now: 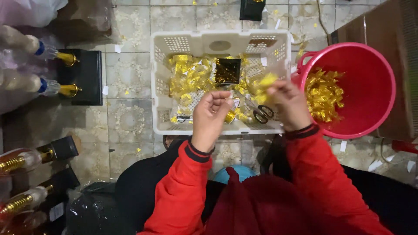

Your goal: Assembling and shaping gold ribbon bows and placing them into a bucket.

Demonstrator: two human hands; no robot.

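I look down from the head camera at two hands in red sleeves over a white plastic crate with holes in its sides (159,74). The crate sits on a pale tiled floor (128,117).

My left hand (210,114) is curled, with the fingers bent in toward the palm. I cannot tell if it holds anything. My right hand (289,104) pinches a crinkly piece of shiny gold foil (264,82) at its fingertips. The foil sticks up over the right side of the crate, just above the hand. The two hands are near each other but not touching.

Inside the crate lies a messy pile of gold foil scraps (191,76). A small black square box (227,70) sits in the middle of the pile. A pair of scissors with black handles (260,114) lies in the crate between the hands, close under the right one.

Just right of the crate stands a round red plastic bucket (370,82). It has a heap of folded gold foil pieces (323,95) in it, next to my right hand.

On the left, well apart from the hands, are clear bottles with gold necks (52,52), and some lie on black boxes (85,76).
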